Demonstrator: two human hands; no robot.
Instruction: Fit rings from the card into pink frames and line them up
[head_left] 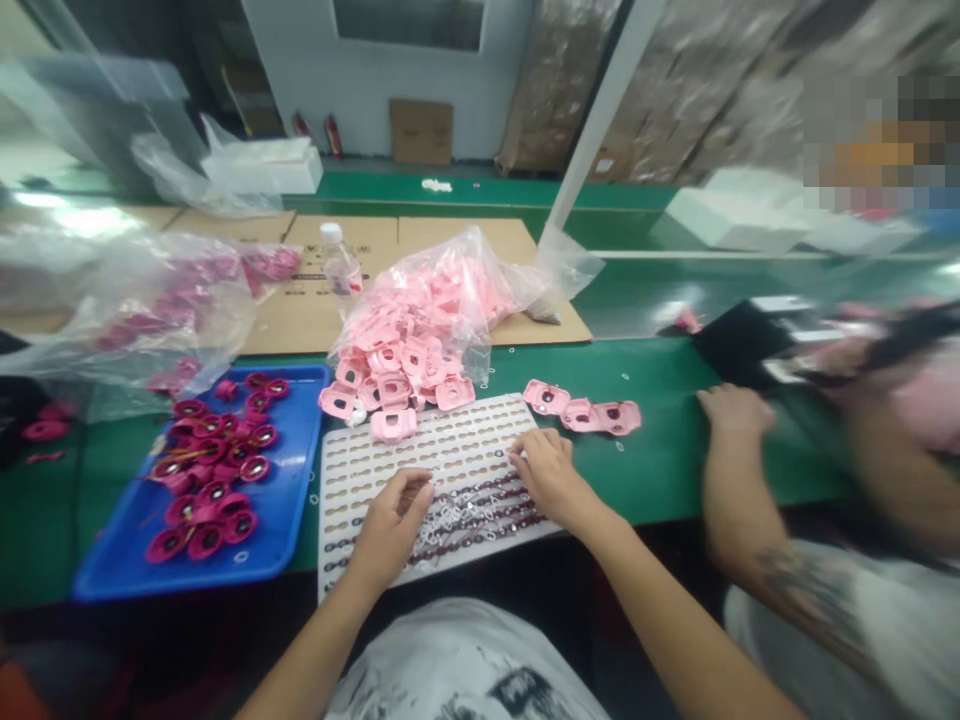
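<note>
At the near edge of a green bench, two bare hands work over a white slotted sheet. The left hand is loosely curled, thumb close to the fingers; the right hand has its fingertips bunched low over the sheet. Whether either pinches a piece cannot be told. Between them lie a scatter of small clear rings and rows of dark pieces. Those near rows look filled, while the farther rows show mostly tan slots without dark pieces, suggesting the sheet is only partly occupied. To the left, a blue tray carries a cluster of magenta parts. Just beyond the sheet's right corner, three pink shells lie in a line, set apart from a far larger pink heap spilling from a clear bag; judging by that pile, much appears left to handle. At right, a co-worker's hand rests on the bench. Farther back stand a bottle on flattened cardboard, a white box and, against the wall, a brown carton
</note>
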